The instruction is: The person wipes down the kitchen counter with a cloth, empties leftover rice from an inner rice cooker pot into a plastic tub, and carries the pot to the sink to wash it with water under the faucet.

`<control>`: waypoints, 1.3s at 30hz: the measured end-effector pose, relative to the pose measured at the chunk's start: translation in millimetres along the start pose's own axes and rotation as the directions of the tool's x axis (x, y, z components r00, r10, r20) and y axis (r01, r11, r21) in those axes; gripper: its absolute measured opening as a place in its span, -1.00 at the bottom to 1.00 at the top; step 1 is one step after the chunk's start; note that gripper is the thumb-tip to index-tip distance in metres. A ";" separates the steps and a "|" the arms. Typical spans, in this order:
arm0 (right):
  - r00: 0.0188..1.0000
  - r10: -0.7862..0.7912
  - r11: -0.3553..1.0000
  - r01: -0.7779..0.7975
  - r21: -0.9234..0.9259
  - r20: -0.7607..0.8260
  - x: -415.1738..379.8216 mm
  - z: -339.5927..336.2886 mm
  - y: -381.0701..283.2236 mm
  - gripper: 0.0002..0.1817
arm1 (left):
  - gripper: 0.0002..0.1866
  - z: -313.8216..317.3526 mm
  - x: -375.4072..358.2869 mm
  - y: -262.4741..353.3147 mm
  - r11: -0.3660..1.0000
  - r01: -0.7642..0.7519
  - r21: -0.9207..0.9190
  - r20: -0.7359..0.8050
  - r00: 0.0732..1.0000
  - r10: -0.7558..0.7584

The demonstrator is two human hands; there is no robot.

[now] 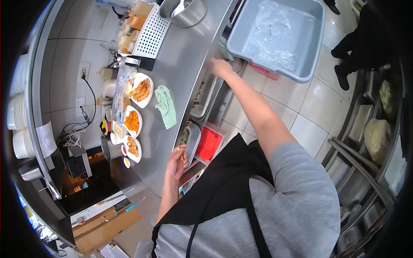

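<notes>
My left hand (177, 163) is closed beside the counter's front edge, with a thin yellow item (178, 148) showing at its fingers; its kind is too small to make out. Just past that hand is a grey metal pan (194, 142) on the shelf under the counter. My right hand (221, 69) reaches out to the counter edge, its fingers blurred and partly hidden. Near it are a greyish cloth (225, 50) and a perforated white basket (205, 96) under the counter. A folded green cloth (165, 107) lies on the steel counter (174, 60).
White plates of fried food (140, 91), orange-sauced pieces (132, 122) and golden pieces (132, 147) stand on the counter. Beyond are a bottle basket (151, 34) and a metal pot (189, 15). A grey tub (275, 64) stands right; another person's legs (344, 64) are farther off.
</notes>
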State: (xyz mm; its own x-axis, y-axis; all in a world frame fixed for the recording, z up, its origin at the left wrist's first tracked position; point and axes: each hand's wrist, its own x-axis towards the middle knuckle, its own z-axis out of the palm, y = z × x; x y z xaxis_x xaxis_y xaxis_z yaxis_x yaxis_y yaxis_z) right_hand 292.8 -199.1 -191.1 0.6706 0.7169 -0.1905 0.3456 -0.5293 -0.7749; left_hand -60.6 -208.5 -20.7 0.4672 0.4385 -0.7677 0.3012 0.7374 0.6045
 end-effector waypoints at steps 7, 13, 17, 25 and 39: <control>0.940 0.327 0.309 -0.206 0.928 0.099 -1.8 27.6 79.5 -0.91 | -0.63 12.1 8.2 14.1 0.997 -0.076 -0.001 0.083 0.994 0.076; 0.887 0.455 -0.074 -0.044 0.996 0.073 51.4 57.6 35.4 -0.87 | -0.62 48.5 14.3 23.4 0.983 -0.115 0.146 0.054 0.993 0.108; 0.891 0.438 -0.164 -0.053 0.985 0.121 46.0 53.1 39.8 -0.87 | -0.57 42.5 16.2 27.5 0.984 -0.112 0.138 0.084 0.991 0.101; 0.905 0.190 0.236 -0.418 0.877 0.380 -40.0 70.7 79.5 -0.81 | -0.61 41.2 22.0 22.1 0.978 -0.138 -0.159 0.062 0.987 0.150; 0.657 -0.174 0.718 -0.425 0.551 0.733 -191.0 124.7 7.3 -0.74 | -0.69 -57.2 40.9 -83.4 0.903 0.240 0.356 -0.181 0.966 -0.185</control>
State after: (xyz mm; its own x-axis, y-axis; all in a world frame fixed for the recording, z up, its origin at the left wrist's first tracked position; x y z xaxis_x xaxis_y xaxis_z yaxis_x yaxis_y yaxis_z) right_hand 85.4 -283.3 -235.6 -0.1007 0.8962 -0.4322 -0.3987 -0.4343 -0.8077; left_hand -114.2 -222.6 -114.8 0.2450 0.3803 -0.8918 0.6798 0.5885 0.4377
